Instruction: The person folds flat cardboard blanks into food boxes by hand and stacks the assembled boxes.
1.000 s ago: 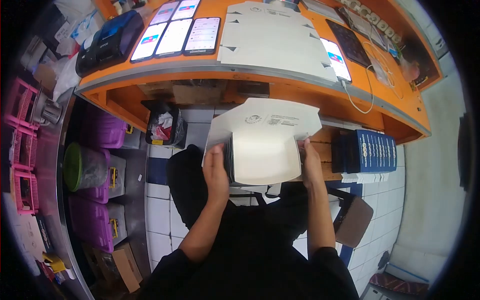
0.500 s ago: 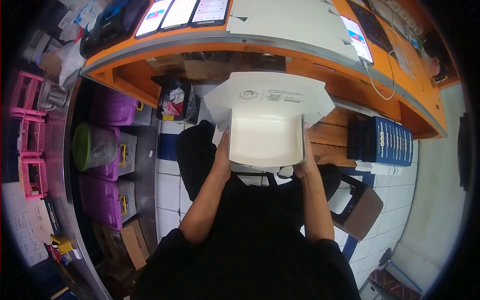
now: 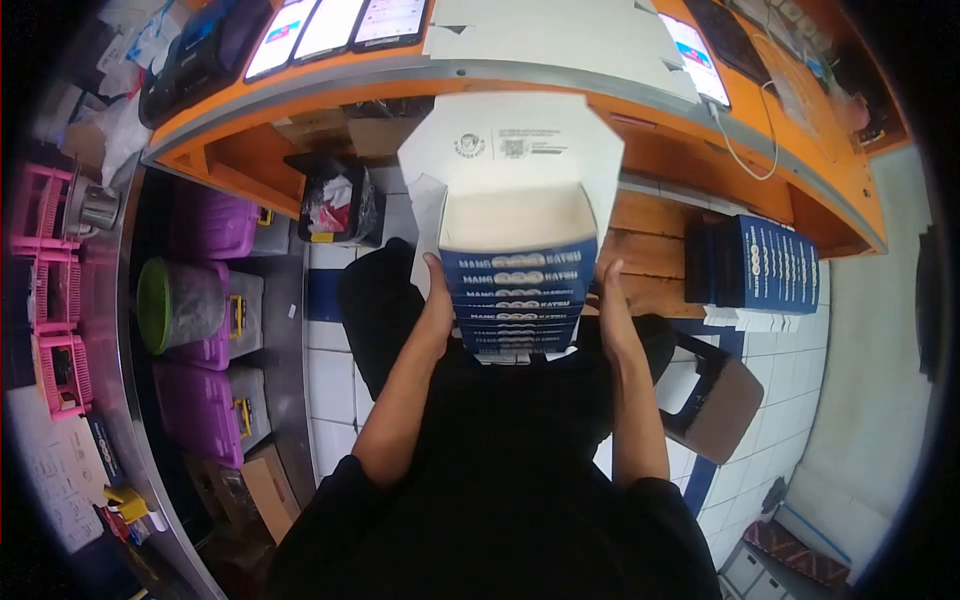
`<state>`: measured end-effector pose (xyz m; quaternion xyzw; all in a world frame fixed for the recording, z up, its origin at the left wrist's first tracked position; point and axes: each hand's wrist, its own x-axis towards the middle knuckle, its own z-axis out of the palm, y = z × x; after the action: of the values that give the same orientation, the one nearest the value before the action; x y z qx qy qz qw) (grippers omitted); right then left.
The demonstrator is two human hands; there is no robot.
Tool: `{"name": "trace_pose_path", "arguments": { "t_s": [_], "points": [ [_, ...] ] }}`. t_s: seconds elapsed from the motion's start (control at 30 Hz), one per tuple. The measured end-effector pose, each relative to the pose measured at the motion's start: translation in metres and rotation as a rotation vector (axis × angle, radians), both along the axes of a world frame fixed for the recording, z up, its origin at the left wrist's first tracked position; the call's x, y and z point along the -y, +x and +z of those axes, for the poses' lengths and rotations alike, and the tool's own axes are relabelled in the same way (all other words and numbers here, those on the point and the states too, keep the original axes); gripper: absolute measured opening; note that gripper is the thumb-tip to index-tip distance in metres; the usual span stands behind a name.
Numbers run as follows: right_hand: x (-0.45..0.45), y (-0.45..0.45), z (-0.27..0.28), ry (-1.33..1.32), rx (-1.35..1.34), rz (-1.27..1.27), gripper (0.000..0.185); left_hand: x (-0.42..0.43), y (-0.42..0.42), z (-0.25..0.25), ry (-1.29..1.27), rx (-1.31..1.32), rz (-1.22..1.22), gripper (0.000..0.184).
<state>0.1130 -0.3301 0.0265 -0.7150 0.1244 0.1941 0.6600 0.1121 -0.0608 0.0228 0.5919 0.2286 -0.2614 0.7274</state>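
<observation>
A nested stack of blue and white paper food boxes (image 3: 518,300) is held in front of my lap, its printed fronts facing me. The top box's white lid (image 3: 515,145) stands up at the far side, and its white inside shows. My left hand (image 3: 436,312) grips the stack's left side, thumb up along the edge. My right hand (image 3: 617,312) is at the right side with the thumb raised; its other fingers are partly hidden behind the stack.
Another blue box stack (image 3: 765,262) lies on a wooden surface (image 3: 640,240) to the right. An orange counter (image 3: 240,128) with phones stands ahead. A lined bin (image 3: 342,205) is below it. Purple-lidded tubs (image 3: 210,410) line the left shelf. A brown-topped stool (image 3: 715,405) stands at right.
The box stack has tilted, so its blue printed fronts now show below the top box. The open lid has swung more upright and shifted left. Both hands still flank the stack.
</observation>
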Motion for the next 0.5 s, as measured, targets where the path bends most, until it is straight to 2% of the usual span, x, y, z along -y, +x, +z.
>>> {"name": "trace_pose_path", "arguments": {
  "t_s": [0.07,0.13,0.2,0.27,0.33,0.4,0.43,0.47,0.5],
  "points": [
    [-0.003,0.011,0.005,-0.001,0.007,0.021,0.093,-0.004,0.013,0.002,0.015,-0.179,-0.088,0.116],
    [-0.007,0.024,-0.006,-0.079,-0.081,0.053,0.093,-0.013,0.027,-0.047,0.091,-0.26,-0.151,0.125],
    [-0.005,0.036,-0.048,-0.05,-0.044,0.068,0.088,-0.017,0.038,-0.054,0.053,-0.347,-0.253,0.129],
    [-0.012,0.043,-0.065,-0.335,0.011,0.119,0.087,-0.008,0.046,-0.074,0.14,-0.411,-0.253,0.127],
    [-0.008,0.052,-0.085,-0.425,-0.076,0.079,0.088,-0.008,0.054,-0.086,0.231,-0.474,-0.251,0.127],
    [-0.002,0.06,-0.101,-0.472,0.068,0.058,0.092,-0.015,0.062,-0.095,0.45,-0.295,-0.386,0.118],
    [-0.004,0.064,-0.102,-0.528,0.178,0.005,0.09,-0.02,0.076,-0.101,0.64,-0.071,-0.418,0.108],
    [-0.007,0.07,-0.105,-0.528,0.162,0.005,0.09,-0.021,0.08,-0.109,0.811,0.106,-0.271,0.095],
    [-0.015,0.078,-0.1,-0.561,0.159,-0.057,0.089,-0.017,0.086,-0.088,0.767,0.289,-0.081,0.076]
  ]
}}
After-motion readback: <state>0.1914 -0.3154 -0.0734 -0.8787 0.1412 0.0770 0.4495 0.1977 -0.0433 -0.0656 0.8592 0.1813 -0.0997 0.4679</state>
